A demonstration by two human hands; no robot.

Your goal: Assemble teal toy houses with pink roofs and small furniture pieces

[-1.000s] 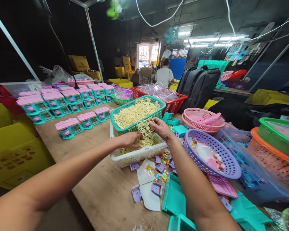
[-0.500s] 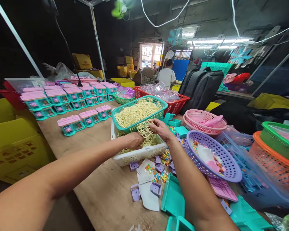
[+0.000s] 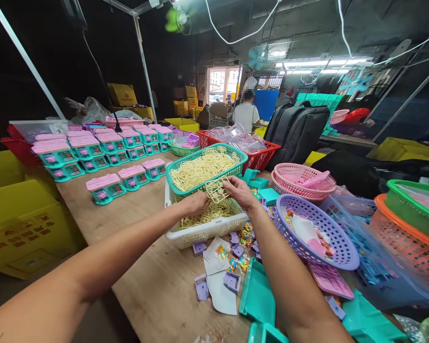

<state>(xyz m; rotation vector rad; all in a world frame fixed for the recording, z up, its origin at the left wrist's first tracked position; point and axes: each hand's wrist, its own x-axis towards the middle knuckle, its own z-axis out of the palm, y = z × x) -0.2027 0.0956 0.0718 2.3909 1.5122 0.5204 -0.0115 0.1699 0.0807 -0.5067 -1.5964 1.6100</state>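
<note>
we faced a brown wooden table (image 3: 157,281), where a slotted teal plastic basket (image 3: 239,167) leaned over a perforated white plastic basket (image 3: 214,225), hiding its far part; both held tangled, thin pale-yellow plastic pieces (image 3: 200,166). pink-lidded teal plastic boxes (image 3: 105,188) stood in rows leftward, while a round purple lattice basket (image 3: 338,238) and small purple plastic trays (image 3: 232,282) crowded rightward and nearer. above the white basket, our right hand (image 3: 240,191) pinched a pale-yellow rectangular plastic frame (image 3: 218,191); our left hand (image 3: 198,202) curled beside it, its grip unclear to us. the frame looked thin-barred and round-cornered, with small shapes inside.
</note>
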